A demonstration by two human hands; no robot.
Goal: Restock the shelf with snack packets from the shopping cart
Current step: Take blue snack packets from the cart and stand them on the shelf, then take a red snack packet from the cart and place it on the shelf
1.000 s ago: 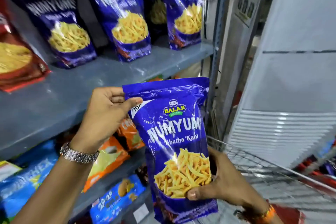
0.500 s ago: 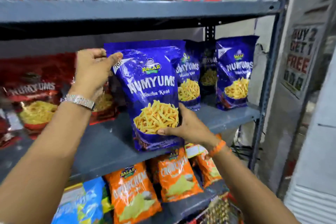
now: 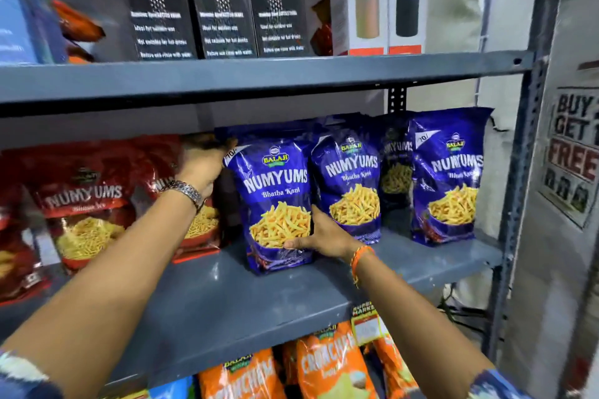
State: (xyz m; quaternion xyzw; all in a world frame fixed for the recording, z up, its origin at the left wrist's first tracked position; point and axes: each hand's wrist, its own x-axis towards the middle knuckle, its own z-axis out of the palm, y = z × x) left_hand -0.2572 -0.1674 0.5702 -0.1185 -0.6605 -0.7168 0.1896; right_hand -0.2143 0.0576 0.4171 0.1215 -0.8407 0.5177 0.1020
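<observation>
Head view: glossy blue Numyums snack packet (image 3: 275,201) upright on grey metal shelf (image 3: 259,295), base touching shelf surface, leftmost of blue row. Left hand (image 3: 202,162) pinching packet's top left corner; silver wristwatch (image 3: 186,191) on wrist. Right hand (image 3: 319,235) gripping lower right edge, thumb across front; orange thread band (image 3: 359,257) on wrist. Second blue packet (image 3: 351,185) just beside, third (image 3: 450,178) further right. Red Numyums packets (image 3: 87,204) to left. Orange packets (image 3: 324,366) on shelf below. Black boxes (image 3: 220,3) on shelf above.
</observation>
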